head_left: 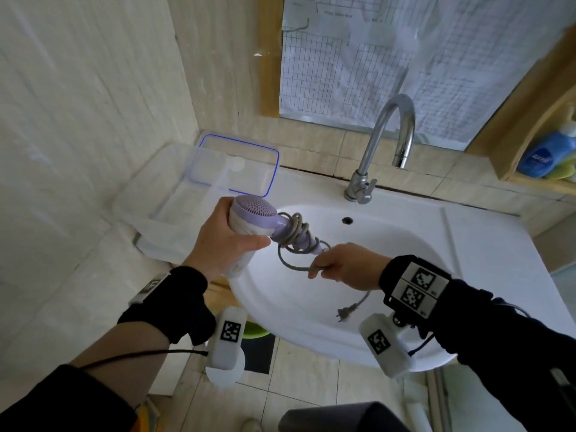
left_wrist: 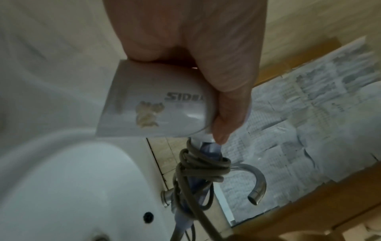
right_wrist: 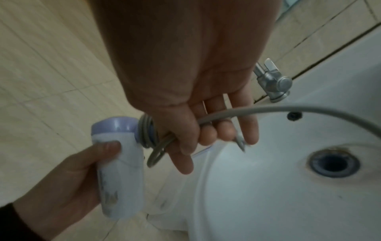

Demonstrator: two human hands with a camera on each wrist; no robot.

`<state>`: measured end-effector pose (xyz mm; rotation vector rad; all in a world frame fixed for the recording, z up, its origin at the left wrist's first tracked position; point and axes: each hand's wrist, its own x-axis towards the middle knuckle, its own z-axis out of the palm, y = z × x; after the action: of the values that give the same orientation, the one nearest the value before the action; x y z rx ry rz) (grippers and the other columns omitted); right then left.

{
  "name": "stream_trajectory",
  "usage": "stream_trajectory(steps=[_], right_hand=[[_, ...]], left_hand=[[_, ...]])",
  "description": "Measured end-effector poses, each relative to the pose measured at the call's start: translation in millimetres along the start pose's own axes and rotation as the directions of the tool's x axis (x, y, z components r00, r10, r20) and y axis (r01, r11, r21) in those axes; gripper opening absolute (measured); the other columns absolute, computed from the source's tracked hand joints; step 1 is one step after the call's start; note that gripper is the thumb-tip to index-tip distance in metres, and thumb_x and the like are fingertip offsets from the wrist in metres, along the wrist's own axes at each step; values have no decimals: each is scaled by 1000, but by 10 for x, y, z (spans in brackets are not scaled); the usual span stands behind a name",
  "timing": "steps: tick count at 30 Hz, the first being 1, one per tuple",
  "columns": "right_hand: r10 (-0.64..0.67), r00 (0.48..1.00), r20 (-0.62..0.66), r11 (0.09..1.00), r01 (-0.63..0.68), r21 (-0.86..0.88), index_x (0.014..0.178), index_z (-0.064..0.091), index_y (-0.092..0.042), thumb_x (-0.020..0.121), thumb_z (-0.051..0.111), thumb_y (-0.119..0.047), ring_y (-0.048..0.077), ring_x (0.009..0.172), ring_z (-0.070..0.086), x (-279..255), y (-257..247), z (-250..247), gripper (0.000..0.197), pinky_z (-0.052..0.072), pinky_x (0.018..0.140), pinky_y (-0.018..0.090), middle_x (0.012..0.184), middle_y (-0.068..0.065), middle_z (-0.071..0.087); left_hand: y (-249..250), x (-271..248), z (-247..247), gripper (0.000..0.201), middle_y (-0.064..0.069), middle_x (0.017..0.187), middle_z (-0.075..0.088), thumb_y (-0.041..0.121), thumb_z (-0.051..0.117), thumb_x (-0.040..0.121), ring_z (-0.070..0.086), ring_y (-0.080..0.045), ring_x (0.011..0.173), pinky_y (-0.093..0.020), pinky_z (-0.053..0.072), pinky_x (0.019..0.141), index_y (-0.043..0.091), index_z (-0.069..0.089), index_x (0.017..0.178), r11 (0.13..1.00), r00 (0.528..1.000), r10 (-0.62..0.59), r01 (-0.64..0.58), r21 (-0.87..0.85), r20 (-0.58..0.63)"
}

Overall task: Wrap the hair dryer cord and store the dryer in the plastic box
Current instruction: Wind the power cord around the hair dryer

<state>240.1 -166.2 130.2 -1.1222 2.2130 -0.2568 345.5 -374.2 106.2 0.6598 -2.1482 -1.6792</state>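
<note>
Hair dryer (head_left: 249,221) held in the air over the left rim of the sink (head_left: 405,307), centre-left of the head view; body white, rear grille and handle lilac; handle points right, toward the basin. Cord (head_left: 296,235) grey, several turns already around the handle; one loose loop hangs below the handle end; remaining length runs through the right hand and down to the plug (head_left: 344,313), which hangs over the basin at lower centre.

Left hand (head_left: 224,241) wraps the dryer body; thumb lies along the near side, fingers curled round the far side; grip closed on the barrel. In the left wrist view the fingers (left_wrist: 226,101) cover part of the printed name; legible letters "SIDE", the rest hidden; a patch of worn cream decal below it.

Right hand (head_left: 346,266) holds the cord just right of the handle end; in the right wrist view the cord passes across curled fingers (right_wrist: 208,130), index finger more extended and pointing down; grip loose to narrow.

Plastic box (head_left: 146,210) clear, open, on the counter at upper left beside the sink; its clear lid (head_left: 240,163) with blue seal leans behind it against the wall. Faucet (head_left: 386,141) chrome, upper centre; blue bottle (head_left: 542,157) on the shelf at right edge, label unreadable.
</note>
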Motion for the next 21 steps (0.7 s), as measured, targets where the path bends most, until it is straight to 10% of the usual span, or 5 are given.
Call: stream_trajectory(steps=[12, 21], right_hand=[[-53, 981, -185, 997, 64, 51, 60, 58, -25, 71, 74, -27, 9, 57, 45, 27, -164, -476, 20, 40, 62, 28, 57, -7, 50], [-20, 981, -194, 960, 73, 269, 78, 69, -8, 74, 73, -21, 14, 65, 54, 65, 11, -639, 14, 48, 70, 27, 66, 4, 60]], left_hand=[[-13, -156, -13, 69, 6, 98, 65, 37, 78, 38, 62, -12, 86, -22, 49, 69, 35, 52, 101, 995, 943, -53, 24, 92, 328], [2, -183, -204, 76, -1, 86, 74, 18, 84, 31, 69, -16, 77, -31, 55, 64, 20, 63, 104, 952, 820, -64, 221, -211, 569]])
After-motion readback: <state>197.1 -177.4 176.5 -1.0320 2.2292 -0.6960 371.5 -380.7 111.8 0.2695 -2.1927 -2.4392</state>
